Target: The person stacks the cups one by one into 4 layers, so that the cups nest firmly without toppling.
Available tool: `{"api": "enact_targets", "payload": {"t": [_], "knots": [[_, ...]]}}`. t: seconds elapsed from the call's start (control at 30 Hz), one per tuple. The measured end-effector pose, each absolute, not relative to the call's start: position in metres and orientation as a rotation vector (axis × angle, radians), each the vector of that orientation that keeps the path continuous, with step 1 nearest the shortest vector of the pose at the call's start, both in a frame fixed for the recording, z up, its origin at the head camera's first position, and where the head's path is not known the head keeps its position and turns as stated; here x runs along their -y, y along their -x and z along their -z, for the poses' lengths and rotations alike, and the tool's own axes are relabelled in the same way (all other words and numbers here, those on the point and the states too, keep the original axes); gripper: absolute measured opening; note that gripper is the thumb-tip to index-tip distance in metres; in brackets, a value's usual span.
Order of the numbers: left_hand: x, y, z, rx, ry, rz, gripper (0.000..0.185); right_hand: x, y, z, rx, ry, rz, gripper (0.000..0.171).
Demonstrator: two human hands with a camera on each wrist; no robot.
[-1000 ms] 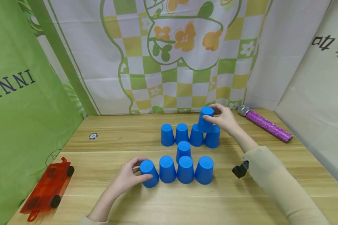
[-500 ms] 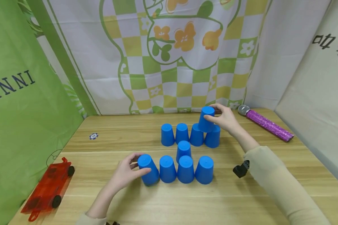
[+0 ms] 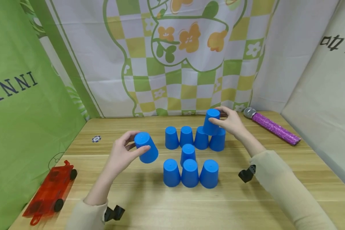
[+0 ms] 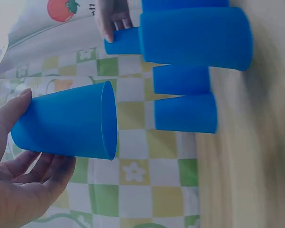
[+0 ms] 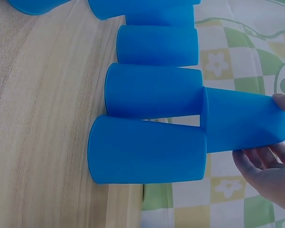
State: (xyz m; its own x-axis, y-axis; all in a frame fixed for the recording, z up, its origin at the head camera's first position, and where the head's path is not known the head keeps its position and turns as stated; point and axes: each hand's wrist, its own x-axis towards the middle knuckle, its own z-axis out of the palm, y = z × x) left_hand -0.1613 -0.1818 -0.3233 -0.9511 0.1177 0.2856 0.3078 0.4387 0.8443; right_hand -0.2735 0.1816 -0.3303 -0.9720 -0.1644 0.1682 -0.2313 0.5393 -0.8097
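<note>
Blue plastic cups stand upside down on a wooden table (image 3: pixel 189 204). My left hand (image 3: pixel 123 155) holds one blue cup (image 3: pixel 145 147) tilted in the air, left of the others; the same cup (image 4: pixel 66 127) fills the left wrist view. My right hand (image 3: pixel 228 123) grips another blue cup (image 3: pixel 211 121) resting on top of the two right cups of the back row (image 3: pixel 194 138); that top cup (image 5: pixel 244 119) also shows in the right wrist view. A front row of three cups (image 3: pixel 190 173) stands nearer me, with a single cup (image 3: pixel 187 153) behind it.
A red toy car (image 3: pixel 47 193) lies at the front left edge. A small poker chip (image 3: pixel 96 139) lies at the back left. A purple glitter microphone (image 3: pixel 271 125) lies at the back right. Fabric backdrops enclose the table on three sides.
My left hand has lifted the leftmost front-row cup off the table, up and to the left. My right hand stays on the cup atop the back row.
</note>
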Motion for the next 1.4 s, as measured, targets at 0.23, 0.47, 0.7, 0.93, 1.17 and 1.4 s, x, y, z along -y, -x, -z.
{"api": "enact_targets", "payload": {"t": [0.23,0.47,0.7,0.93,1.17,1.4], "knots": [[0.171,0.182,0.298,2.446,0.43,1.532,0.051,-0.187,0.263,0.326,2.67,-0.333,-1.454,0.071],[0.161,0.212,0.285,2.459,0.421,1.54,0.052,-0.201,0.241,0.32,2.608,-0.385,-1.484,0.07],[0.152,0.245,0.286,2.505,0.407,1.496,0.056,-0.216,0.217,0.324,2.633,-0.421,-1.466,0.062],[0.139,0.267,0.297,2.538,0.385,1.506,0.057,-0.217,0.191,0.33,2.705,-0.469,-1.454,0.061],[0.119,0.28,0.308,2.559,0.468,1.498,0.054,-0.213,0.171,0.34,2.758,-0.613,-1.36,0.054],[0.107,0.289,0.318,2.579,0.499,1.494,0.051,-0.205,0.161,0.353,2.777,-0.75,-1.307,0.054]]}}
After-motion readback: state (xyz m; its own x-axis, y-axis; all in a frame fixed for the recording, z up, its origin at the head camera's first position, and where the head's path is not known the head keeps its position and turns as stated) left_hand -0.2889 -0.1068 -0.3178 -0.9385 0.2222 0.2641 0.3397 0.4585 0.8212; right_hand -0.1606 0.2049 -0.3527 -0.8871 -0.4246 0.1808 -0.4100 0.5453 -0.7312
